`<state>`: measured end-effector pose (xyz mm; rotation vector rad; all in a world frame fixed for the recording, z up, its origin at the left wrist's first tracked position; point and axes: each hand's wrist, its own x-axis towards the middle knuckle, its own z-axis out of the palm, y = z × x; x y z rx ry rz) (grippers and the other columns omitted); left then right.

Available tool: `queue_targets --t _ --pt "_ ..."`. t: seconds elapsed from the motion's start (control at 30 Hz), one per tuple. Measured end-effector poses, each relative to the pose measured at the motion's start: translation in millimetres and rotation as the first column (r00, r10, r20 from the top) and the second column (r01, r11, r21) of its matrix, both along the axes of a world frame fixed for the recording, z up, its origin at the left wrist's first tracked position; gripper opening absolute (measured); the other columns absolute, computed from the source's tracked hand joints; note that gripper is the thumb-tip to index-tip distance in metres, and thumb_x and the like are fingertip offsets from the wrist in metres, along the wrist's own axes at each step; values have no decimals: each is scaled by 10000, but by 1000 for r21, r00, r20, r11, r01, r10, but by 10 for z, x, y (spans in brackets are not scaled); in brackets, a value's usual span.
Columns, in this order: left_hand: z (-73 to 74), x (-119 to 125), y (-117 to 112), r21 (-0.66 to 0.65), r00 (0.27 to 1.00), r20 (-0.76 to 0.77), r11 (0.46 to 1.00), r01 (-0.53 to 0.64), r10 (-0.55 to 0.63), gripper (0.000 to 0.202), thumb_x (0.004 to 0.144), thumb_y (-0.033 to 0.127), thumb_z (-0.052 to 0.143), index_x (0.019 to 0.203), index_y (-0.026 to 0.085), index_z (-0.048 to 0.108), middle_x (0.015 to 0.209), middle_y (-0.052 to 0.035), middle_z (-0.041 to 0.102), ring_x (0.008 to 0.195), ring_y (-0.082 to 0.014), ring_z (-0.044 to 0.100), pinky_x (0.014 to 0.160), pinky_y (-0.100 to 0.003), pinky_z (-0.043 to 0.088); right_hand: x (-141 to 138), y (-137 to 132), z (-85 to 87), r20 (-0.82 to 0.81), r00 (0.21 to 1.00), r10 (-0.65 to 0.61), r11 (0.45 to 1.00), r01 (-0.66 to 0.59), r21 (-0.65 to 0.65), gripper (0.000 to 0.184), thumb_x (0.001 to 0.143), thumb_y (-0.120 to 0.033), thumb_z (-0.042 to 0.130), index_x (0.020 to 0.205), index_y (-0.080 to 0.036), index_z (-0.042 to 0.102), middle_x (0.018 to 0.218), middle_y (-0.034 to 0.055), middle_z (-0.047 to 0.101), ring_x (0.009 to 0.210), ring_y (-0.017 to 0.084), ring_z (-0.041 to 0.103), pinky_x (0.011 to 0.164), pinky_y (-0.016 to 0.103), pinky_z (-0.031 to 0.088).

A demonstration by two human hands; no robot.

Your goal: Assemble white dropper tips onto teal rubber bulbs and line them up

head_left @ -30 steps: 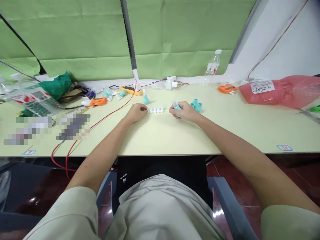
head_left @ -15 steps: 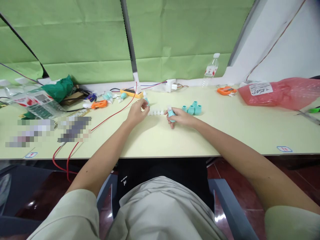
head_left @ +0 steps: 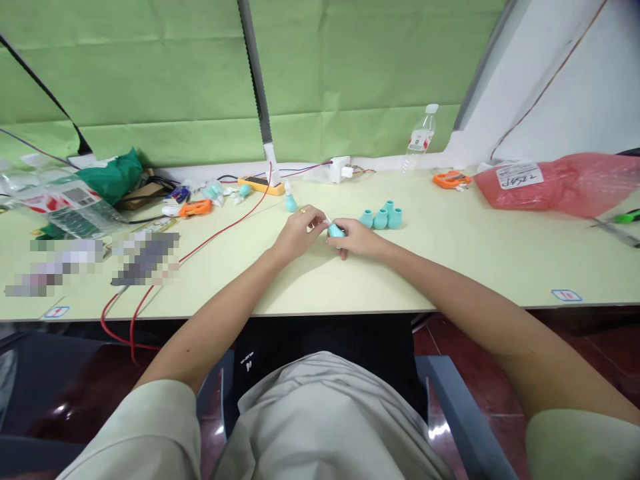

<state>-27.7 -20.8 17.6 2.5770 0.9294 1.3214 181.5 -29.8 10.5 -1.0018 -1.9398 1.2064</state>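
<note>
In the head view my right hand [head_left: 353, 238] is closed around a teal squeeze bulb [head_left: 337, 231], tilted up and to the left. My left hand [head_left: 303, 233] meets it at the upper end, its thumb and fingertips pinched on the white nozzle [head_left: 327, 219]. Fingers partly cover the joint between nozzle and bulb. Behind my left hand a teal bulb with a clear tip [head_left: 291, 202] stands upright on the table. To the right of my right hand stands a group of several teal bulbs [head_left: 381, 219] with open necks.
A yellow multimeter [head_left: 261, 186] and a white plug block [head_left: 341, 169] lie along the back. Orange tools [head_left: 451, 179], a water bottle [head_left: 421, 140] and a red bag [head_left: 555, 185] are at right. Red cables [head_left: 215, 235], large bottles [head_left: 65, 203] and a green bag [head_left: 114, 179] are at left.
My left hand has moved right, from beside the standing bulb to the nozzle of the bulb in my right hand. It now hides the row of small white pieces seen before.
</note>
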Motion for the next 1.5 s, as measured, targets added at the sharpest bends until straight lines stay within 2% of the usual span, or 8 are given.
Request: queue_targets --t 0.17,0.4,0.5,0.63,0.8,1.13,1.3,1.5 --pt "39 -38 2 -45 1000 -9 999 4 -4 83 937 209 621 879 198 678 863 -25 701 780 -151 621 747 -307 498 19 -28 27 73 997 -7 996 0 92 218 862 -331 732 846 -199 559 590 -31 616 468 135 626 440 227 500" --pt "14 -77 28 -25 992 -122 1000 8 -11 149 973 214 553 961 187 699 905 -55 713 795 -163 646 759 -316 518 34 -19 43 134 991 -28 998 20 58 330 835 -410 748 715 -210 515 505 -48 532 390 120 529 327 225 405" --pt "-6 -78 46 81 981 -195 996 28 -11 172 1004 240 516 997 175 675 942 -85 702 868 -187 666 793 -336 532 59 2 56 136 991 8 1000 -7 -14 363 832 -466 747 702 -203 534 493 -41 531 378 118 518 311 226 391" --pt "-28 -61 52 215 954 -300 975 47 20 208 1030 251 473 998 170 662 955 -111 696 974 -223 676 854 -372 548 94 3 99 63 996 66 985 -55 -164 337 851 -492 720 850 -162 650 479 -41 533 351 111 477 302 226 373" --pt "-38 -84 46 238 927 -375 968 81 14 210 1031 220 463 1037 155 663 1001 -133 707 1005 -227 677 863 -373 563 112 -24 170 29 994 107 970 -98 -225 371 843 -501 726 873 -135 673 466 -43 517 344 99 449 308 219 358" --pt "35 -116 3 154 918 -395 982 110 -41 228 1010 184 475 984 171 701 963 -106 727 936 -211 694 818 -343 568 103 -22 177 244 966 88 996 -78 -50 406 822 -515 761 665 -188 578 432 -43 487 330 95 445 325 217 315" --pt "34 -86 -17 218 890 -455 973 79 30 232 1014 178 462 1014 145 692 979 -130 717 961 -236 691 812 -357 564 99 -50 212 221 974 42 994 -19 -108 344 837 -492 739 771 -162 664 421 -50 472 328 92 422 311 213 307" --pt "-34 -71 22 339 877 -474 936 94 83 228 1022 171 437 995 153 662 961 -127 691 961 -232 670 790 -348 550 137 2 189 172 981 91 985 -63 -163 307 842 -457 712 806 -153 687 416 -56 461 327 92 407 301 208 308"
